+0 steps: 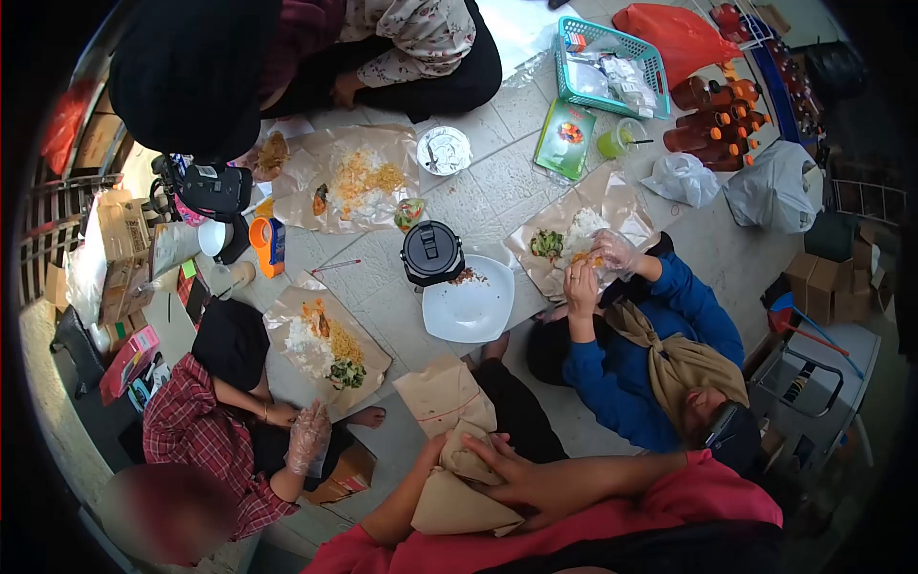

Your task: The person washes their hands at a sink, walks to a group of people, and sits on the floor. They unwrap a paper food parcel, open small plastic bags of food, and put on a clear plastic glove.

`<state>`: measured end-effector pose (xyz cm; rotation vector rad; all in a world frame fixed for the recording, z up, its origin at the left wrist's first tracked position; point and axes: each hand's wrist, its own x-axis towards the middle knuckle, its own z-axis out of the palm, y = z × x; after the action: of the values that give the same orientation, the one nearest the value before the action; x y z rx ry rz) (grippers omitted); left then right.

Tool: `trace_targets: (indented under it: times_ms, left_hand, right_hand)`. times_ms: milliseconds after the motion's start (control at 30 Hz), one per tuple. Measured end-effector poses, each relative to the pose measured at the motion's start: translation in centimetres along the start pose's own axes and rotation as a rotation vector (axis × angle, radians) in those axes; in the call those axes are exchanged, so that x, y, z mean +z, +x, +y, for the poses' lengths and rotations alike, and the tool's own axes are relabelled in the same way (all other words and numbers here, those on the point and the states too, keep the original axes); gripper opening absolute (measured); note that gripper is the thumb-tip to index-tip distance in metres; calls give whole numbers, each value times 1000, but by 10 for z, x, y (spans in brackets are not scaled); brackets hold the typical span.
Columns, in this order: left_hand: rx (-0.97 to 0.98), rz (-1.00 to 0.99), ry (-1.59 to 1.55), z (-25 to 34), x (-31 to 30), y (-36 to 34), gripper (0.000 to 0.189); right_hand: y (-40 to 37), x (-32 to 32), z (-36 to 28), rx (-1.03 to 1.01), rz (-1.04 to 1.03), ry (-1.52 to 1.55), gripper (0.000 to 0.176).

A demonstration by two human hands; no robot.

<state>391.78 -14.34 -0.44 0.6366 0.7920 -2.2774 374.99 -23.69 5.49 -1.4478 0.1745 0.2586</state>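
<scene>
Low in the head view, a folded brown paper food packet (459, 499) rests between my two hands, its contents hidden. My left hand (427, 469) grips the packet's left side, its fingers partly hidden by the paper. Across the top and right side lies my right hand (512, 475), its fingers bent over the folded paper. Just beyond my hands, a brown paper piece with a red line (445, 390) lies on the floor, touching or close to the packet.
Three people sit around opened rice meals (330, 349) on the tiled floor. Ahead are a white plate (469, 320) and a black lidded device (432, 252). A teal basket (612, 100) and bottles (717, 120) stand far right. A person's dark-clothed leg (516, 411) is near my hands.
</scene>
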Motion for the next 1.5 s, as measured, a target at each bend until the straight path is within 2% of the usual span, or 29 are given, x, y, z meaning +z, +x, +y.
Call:
trace_targets:
  times_ms: [33, 100, 167, 200, 233, 267, 300, 333, 367, 433, 500, 533, 600, 700, 767, 833, 867, 933, 967, 1033, 1100, 1200, 1233, 1300, 1333, 1367, 1433, 1500]
  left_hand:
    - [1, 28, 79, 0, 0, -3, 50]
    - [26, 80, 299, -2, -2, -7, 50]
    - [64, 131, 535, 3, -4, -7, 51]
    - [82, 145, 614, 3, -4, -6, 51]
    - [102, 158, 681, 4, -4, -5, 51]
    - [113, 178, 720, 5, -4, -4, 52]
    - [121, 194, 755, 7, -3, -4, 53]
    - [101, 222, 721, 8, -2, -3, 52]
    - [83, 251, 686, 10, 0, -2, 51]
    - [47, 315, 611, 11, -8, 2, 50]
    - [63, 330, 558, 8, -23, 5, 50]
    - [62, 343, 544, 10, -25, 5, 50]
    - [45, 407, 479, 16, -25, 5, 50]
    - [75, 454, 450, 13, -28, 6, 51]
    - [123, 482, 439, 11, -26, 8, 52]
    - [153, 483, 438, 9, -22, 7, 52]
    - [184, 436, 468, 9, -22, 6, 52]
    - [227, 382, 505, 9, -14, 1, 52]
    - [224, 384, 530, 8, -9, -3, 51]
    - [231, 381, 572, 5, 1, -11, 51]
    - [256, 358, 594, 1, 9, -18, 52]
    - [302, 322, 602, -7, 20, -30, 52]
    - [319, 306, 604, -10, 25, -35, 52]
    - [352, 274, 608, -17, 35, -44, 53]
    - [369, 258, 609, -21, 40, -49, 53]
    - [385, 243, 609, -25, 44, -54, 53]
    - [416, 211, 603, -34, 52, -63, 54]
    - [449, 183, 601, -39, 60, -73, 54]
  right_hand:
    - [-7, -12, 0, -4, 4, 7, 58]
    - [-19, -48, 0, -384, -208, 163, 52]
    - [-26, -90, 25, -564, -382, 420, 45]
    - [-30, -120, 43, -496, -290, 448, 38]
    - [-35, -135, 74, -351, 101, 549, 35]
    - [-23, -151, 100, -104, 585, 908, 31]
    - [-2, -177, 146, -18, 962, 895, 31]
    - [15, -203, 202, 165, 1225, 792, 31]
    - [27, -225, 234, 451, 1313, 577, 35]
    - [44, -264, 346, 579, 1417, 264, 32]
    - [54, -286, 378, 868, 1550, -59, 44]
    - [59, -286, 374, 873, 1533, -51, 44]
    - [62, -293, 350, 1213, 1442, -65, 50]
    - [57, -298, 364, 1226, 1325, -34, 50]
    - [51, -294, 348, 1276, 1278, -152, 43]
    - [39, -293, 336, 1036, 1412, -183, 36]
    - [32, -291, 326, 1031, 1419, -193, 36]
    - [20, -290, 302, 850, 1623, -207, 28]
    - [9, -291, 306, 839, 1629, -213, 28]
    - [-11, -293, 307, 574, 1690, -301, 24]
    - [-23, -289, 255, 552, 1649, -259, 23]
    - [-38, -294, 221, 418, 1413, -443, 22]
    - [-43, -295, 208, 406, 1420, -449, 22]
    - [-53, -302, 180, 381, 1501, -277, 22]
    - [-51, -300, 168, 379, 1408, -332, 21]
    - [-53, -301, 154, 367, 1415, -340, 21]
    - [-52, -298, 130, 500, 1429, -504, 18]
    - [-47, -299, 115, 472, 1427, -495, 15]
